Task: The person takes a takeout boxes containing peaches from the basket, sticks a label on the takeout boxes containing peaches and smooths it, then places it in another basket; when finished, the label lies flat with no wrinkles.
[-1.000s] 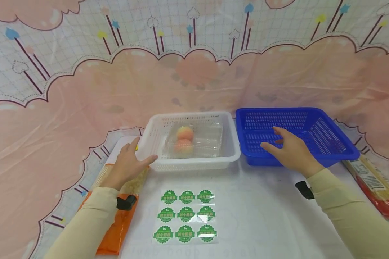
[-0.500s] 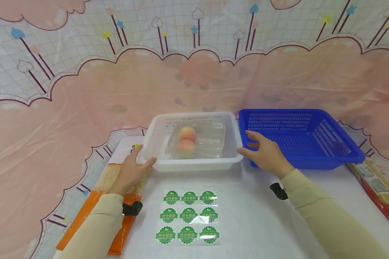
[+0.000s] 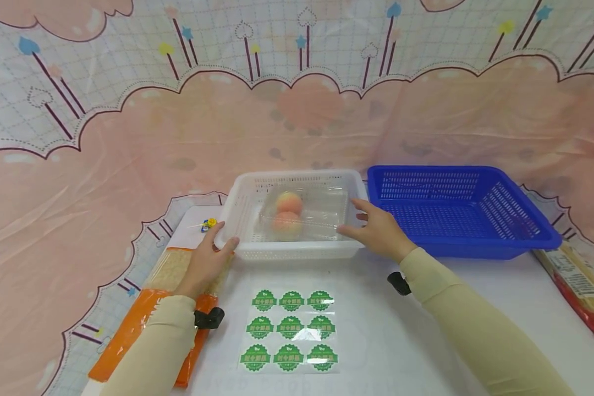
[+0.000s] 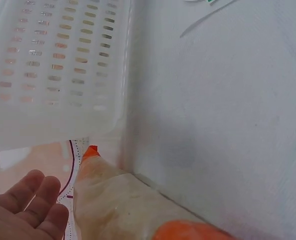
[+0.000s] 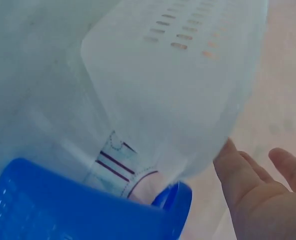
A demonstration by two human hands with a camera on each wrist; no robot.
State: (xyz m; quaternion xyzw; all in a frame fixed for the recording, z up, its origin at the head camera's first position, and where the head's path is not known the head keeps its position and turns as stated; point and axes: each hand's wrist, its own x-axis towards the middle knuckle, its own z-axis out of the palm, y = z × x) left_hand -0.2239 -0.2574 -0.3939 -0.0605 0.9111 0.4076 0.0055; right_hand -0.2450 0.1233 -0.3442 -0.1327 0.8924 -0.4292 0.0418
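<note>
A white plastic basket [image 3: 297, 247] stands at the back middle of the table. Inside lies a clear plastic box [image 3: 323, 213] with two peach-like fruits [image 3: 289, 204] seen through or beside it; which, I cannot tell. My left hand [image 3: 204, 267] is at the basket's front left corner, fingers loosely bent and holding nothing; the left wrist view shows its fingers [image 4: 45, 192] just apart from the basket wall. My right hand [image 3: 380, 231] reaches over the basket's right rim, thumb and fingers spread near the box's right end. Contact with the box is unclear.
A blue basket [image 3: 467, 248] stands right of the white one. A sheet of green stickers [image 3: 290, 328] lies in front. An orange bag [image 3: 131, 324] lies under the left forearm, with a small yellow and blue item [image 3: 209, 224] beyond it. A red-ended packet [image 3: 576, 286] is at right.
My right hand has moved left, from over the blue basket to the white basket's right rim. My left hand has shifted slightly toward the white basket's corner.
</note>
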